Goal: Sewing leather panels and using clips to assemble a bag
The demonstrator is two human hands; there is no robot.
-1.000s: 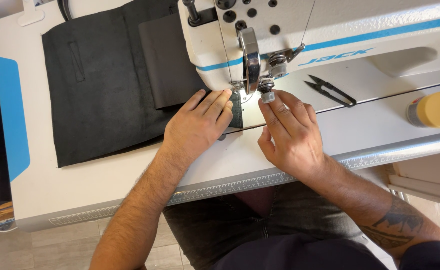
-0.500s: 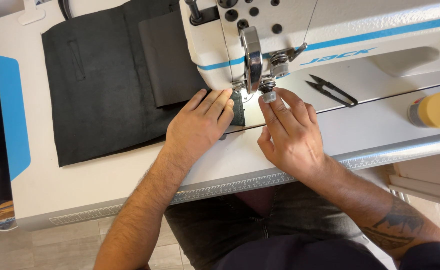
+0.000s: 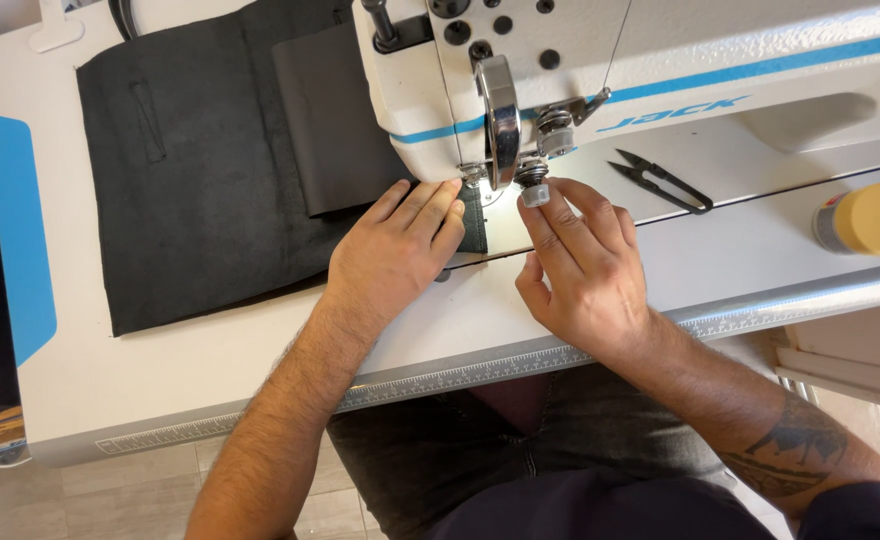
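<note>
Dark grey fabric panel [image 3: 210,190] lies flat under the spread left hand [image 3: 400,250], unmoved since a second ago, while the right hand [image 3: 585,270], fingers spread, apparently steadies it at the needle.

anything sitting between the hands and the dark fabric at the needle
Nothing visible does. The left hand lies flat on the dark fabric just left of the presser foot. The right hand rests on the machine bed beside it, fingertips near the needle. The thread snips lie off to the right.
</note>
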